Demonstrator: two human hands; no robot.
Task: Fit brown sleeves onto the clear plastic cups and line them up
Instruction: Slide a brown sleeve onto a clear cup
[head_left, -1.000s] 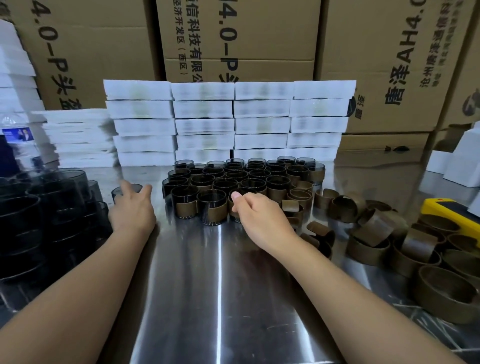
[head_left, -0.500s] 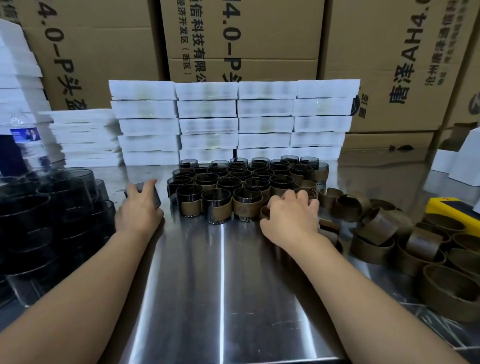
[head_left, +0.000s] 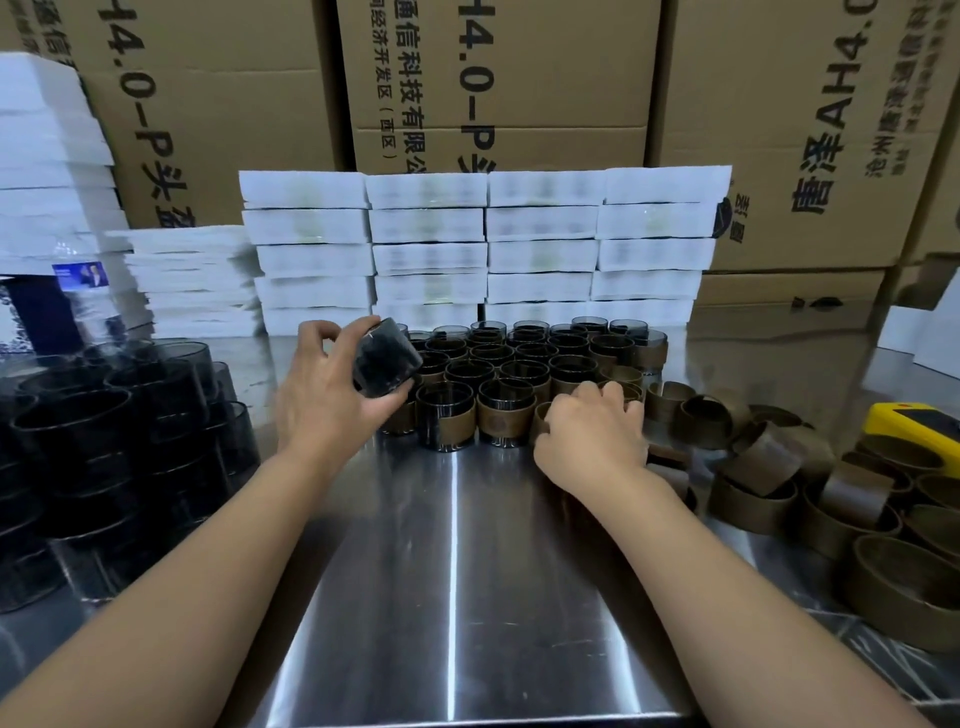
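Observation:
My left hand (head_left: 322, 395) holds a bare dark-tinted clear cup (head_left: 387, 364) tilted, lifted above the left end of the front row. Several rows of sleeved cups (head_left: 506, 415) stand in a block at the middle of the steel table (head_left: 457, 571). My right hand (head_left: 592, 436) rests palm down at the right end of the front row, fingers curled over a brown sleeve (head_left: 543, 418). Whether it grips the sleeve is hidden by the fingers. A heap of loose brown sleeves (head_left: 763, 457) lies to the right.
Stacks of bare cups (head_left: 114, 441) crowd the left side. White flat boxes (head_left: 483, 249) are stacked behind the cup block, with cardboard cartons (head_left: 498, 78) behind them. A yellow device (head_left: 914, 426) lies at the far right among the sleeves.
My left hand has picked a bare cup off the table and lifted it toward the middle. My right hand moved right from the front row onto a loose sleeve.

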